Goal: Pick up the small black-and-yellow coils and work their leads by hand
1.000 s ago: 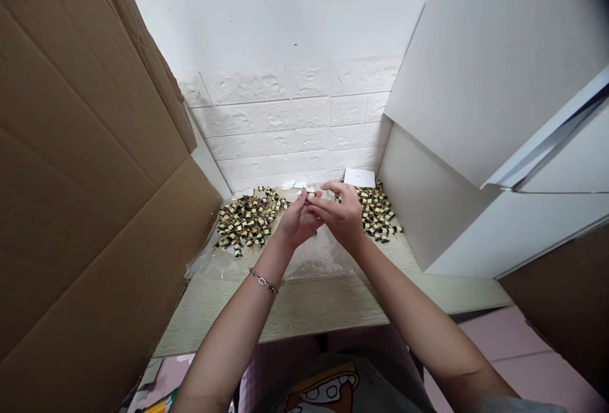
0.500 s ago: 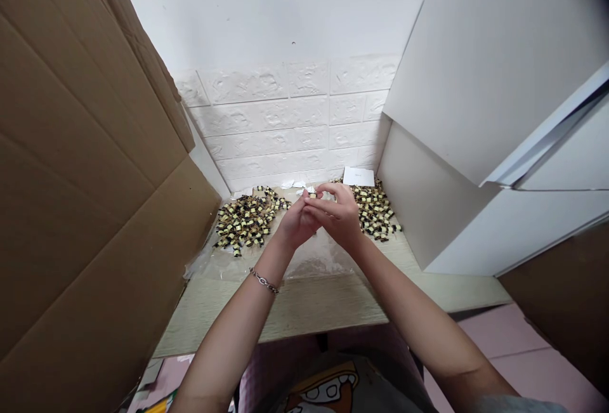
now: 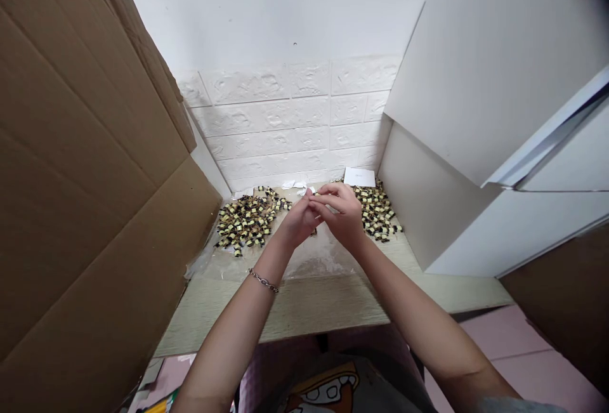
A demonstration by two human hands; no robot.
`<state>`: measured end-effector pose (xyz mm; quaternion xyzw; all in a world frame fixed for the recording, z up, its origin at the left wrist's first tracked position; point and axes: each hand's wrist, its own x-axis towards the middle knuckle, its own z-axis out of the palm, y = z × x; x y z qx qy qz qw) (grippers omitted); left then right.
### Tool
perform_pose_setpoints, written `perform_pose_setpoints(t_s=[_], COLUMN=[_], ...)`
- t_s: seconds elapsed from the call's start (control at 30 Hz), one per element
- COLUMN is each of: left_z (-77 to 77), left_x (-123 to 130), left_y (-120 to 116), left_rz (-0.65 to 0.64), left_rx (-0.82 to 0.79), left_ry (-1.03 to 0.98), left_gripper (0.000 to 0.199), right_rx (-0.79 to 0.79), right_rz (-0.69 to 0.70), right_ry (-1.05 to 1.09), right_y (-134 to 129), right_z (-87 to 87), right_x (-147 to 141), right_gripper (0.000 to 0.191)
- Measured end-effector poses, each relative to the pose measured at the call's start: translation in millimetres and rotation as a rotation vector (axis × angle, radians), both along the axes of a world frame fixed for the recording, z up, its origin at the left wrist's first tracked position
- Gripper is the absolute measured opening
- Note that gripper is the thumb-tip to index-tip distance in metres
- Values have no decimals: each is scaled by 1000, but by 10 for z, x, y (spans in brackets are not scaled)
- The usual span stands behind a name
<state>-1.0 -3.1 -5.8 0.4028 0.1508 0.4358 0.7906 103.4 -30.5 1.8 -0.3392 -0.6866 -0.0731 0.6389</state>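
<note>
Yellow-black pcs (image 3: 245,221) piled both sides; L hand (image 3: 295,219) touching R hand (image 3: 344,215).

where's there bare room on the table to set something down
Bare table shows between the left forearm and right forearm, from plastic sheet to front edge; another patch lies between the right forearm and white panel. Farther back is crowded: left heap, right heap, with left hand and right hand between.
</note>
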Motion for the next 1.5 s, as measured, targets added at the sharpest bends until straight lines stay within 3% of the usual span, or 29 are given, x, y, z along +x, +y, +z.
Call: perform_pose_setpoints(t_s=[0.1,0.2,0.33,0.47,0.57,0.67,0.87,1.03,1.23,1.5], left_z=[-33,-37,-2,17,-5,-35,-44,-25,-13,-14], left_x=[15,38,52,58,73,78,58,46,30,21], left_y=[31,33,-35,-116,-129,-110,-82,-75,-68,-69], left_rz=[105,399,892,1084,1133,1150,1205,1179,1203,1229], left_rx=[29,113,579,1094,1314,1374,1332,1288,1244,1214], left_ry=[78,281,579,790,869,913,905,853,870,867], left_gripper=[34,29,23,33,38,38,30,18,17,16], right_rx=[-145,-326,-585,-704,-767,-811,-841,-852,-850,-805], right_rz=[105,278,546,659,737,812,938,985,986,888], right_ry=[183,444,815,962,1050,1105,1148,1167,1171,1121], right_y=[6,40,122,185,196,185,150,169,166,96], right_z=[19,27,3,-28,-39,-41,-38,-68,-82,-22], right_x=[2,7,22,40,40,25,-31,-52,-52,-57], right_gripper=[9,6,6,15,19,21,21,15,17,15])
